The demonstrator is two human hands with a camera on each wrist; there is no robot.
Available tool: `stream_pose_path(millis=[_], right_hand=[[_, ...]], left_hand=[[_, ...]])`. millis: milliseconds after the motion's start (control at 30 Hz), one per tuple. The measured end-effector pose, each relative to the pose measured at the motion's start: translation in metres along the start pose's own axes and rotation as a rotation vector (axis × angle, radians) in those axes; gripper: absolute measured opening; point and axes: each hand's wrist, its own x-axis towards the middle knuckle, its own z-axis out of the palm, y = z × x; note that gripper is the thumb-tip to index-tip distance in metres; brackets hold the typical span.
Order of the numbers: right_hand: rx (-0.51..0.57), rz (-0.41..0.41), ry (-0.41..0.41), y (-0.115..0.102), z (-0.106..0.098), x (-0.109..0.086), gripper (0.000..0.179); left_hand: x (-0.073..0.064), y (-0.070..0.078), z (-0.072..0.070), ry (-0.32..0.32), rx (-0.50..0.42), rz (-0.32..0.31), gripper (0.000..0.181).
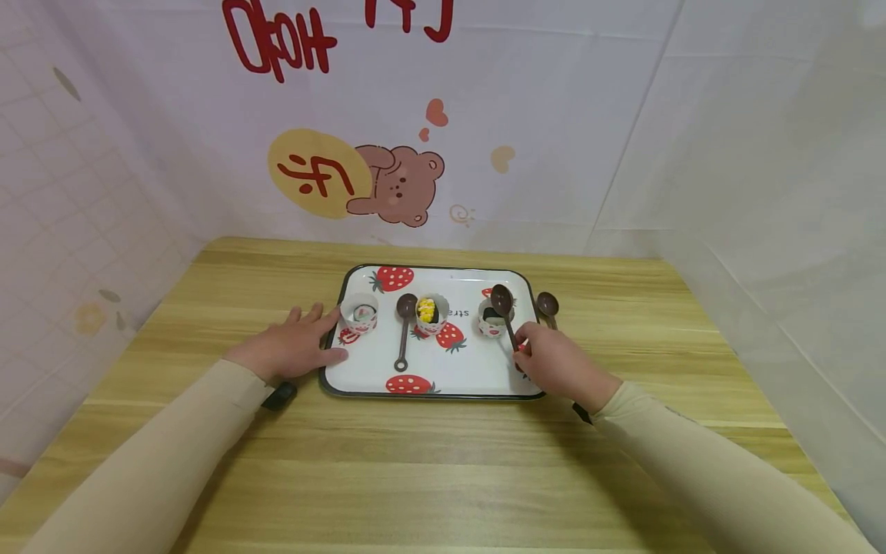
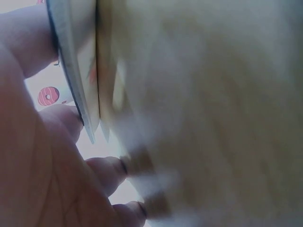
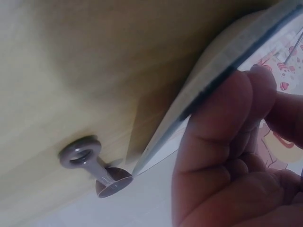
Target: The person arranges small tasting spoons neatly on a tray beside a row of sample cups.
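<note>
My right hand [image 1: 557, 365] pinches the handle of a dark brown spoon [image 1: 501, 298], its bowl over the right-hand paper cup [image 1: 492, 329], which shows something dark inside. In the right wrist view, curled fingers [image 3: 208, 142] stand close to the tray's rim. At the left edge of the strawberry-print tray [image 1: 464, 377], my left hand [image 1: 291, 346] lies with fingers spread, fingertips right by the left paper cup [image 1: 358, 328]. The left wrist view has its fingers [image 2: 106, 172] along the tray's side. A middle cup [image 1: 433, 328] contains yellow and dark pieces.
A second brown spoon [image 1: 404, 338] lies on the tray beside the middle cup. Another spoon [image 1: 548, 304] rests on the wooden table [image 1: 429, 477] just right of the tray. A printed cloth [image 1: 526, 200] with a bear hangs behind the table.
</note>
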Motion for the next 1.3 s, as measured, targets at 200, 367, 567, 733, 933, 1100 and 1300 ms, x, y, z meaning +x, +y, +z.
stream_pose_path(millis=[200, 367, 567, 733, 933, 1100, 1300], right_hand=[[0.011, 0.006, -0.004, -0.002, 0.001, 0.000, 0.017], [0.004, 0.000, 0.001, -0.005, 0.001, 0.001, 0.017], [-0.006, -0.023, 0.010, -0.008, 0.003, 0.002, 0.016], [-0.002, -0.013, -0.005, -0.009, 0.003, 0.003, 0.016], [-0.020, 0.005, -0.023, -0.009, 0.004, 0.005, 0.017], [-0.033, 0.011, -0.034, -0.011, 0.004, 0.006, 0.019], [-0.025, 0.001, -0.039, -0.013, 0.003, 0.006, 0.020]], left_hand=[[0.000, 0.000, 0.000, 0.004, 0.002, 0.005, 0.096], [-0.001, 0.000, -0.001, 0.003, 0.000, 0.004, 0.096], [-0.001, 0.001, -0.001, 0.003, -0.003, 0.005, 0.096], [-0.001, 0.001, -0.001, 0.005, 0.001, 0.008, 0.096], [-0.002, 0.002, -0.002, 0.003, -0.004, 0.009, 0.095], [-0.003, 0.002, -0.002, 0.001, -0.004, 0.006, 0.096], [-0.002, 0.001, -0.002, 0.005, 0.004, 0.009, 0.096]])
